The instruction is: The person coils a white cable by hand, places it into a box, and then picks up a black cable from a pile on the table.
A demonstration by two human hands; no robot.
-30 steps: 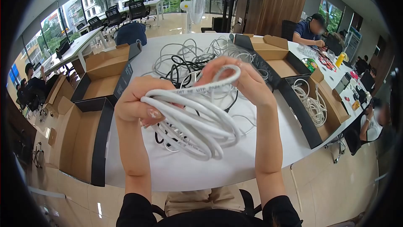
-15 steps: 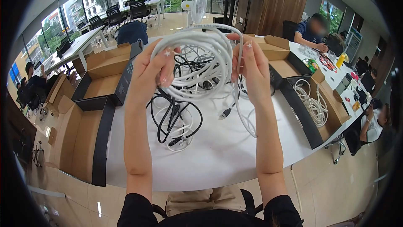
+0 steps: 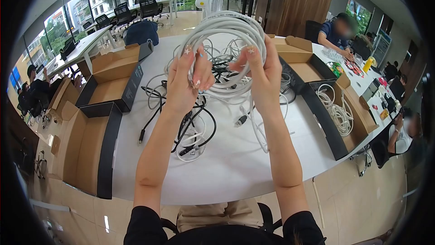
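Note:
A coiled white LAN cable point(image 3: 229, 21) is held up above the table between my two hands. My left hand point(image 3: 189, 75) is closed round the left side of the coil. On the right side, my right hand point(image 3: 263, 66) grips the loops, thumb toward me. A loose length of the cable hangs below my right hand toward the table. Behind and under the coil lies a tangle of black cables point(image 3: 199, 122) and white cables, partly hidden by my hands. A black plug point(image 3: 241, 120) rests on the table below the coil.
Open cardboard boxes stand at the left, one nearer point(image 3: 86, 154) and one farther point(image 3: 111, 84). At the right are a box point(image 3: 303, 66) and another holding a white cable bundle point(image 3: 337, 111). A person point(image 3: 335, 34) sits beyond the right side; a white fan point(image 3: 214, 0) stands behind.
The coil has risen slightly and its loops are gathered tighter. My hands have come closer together, the left moving right, and the right slightly left.

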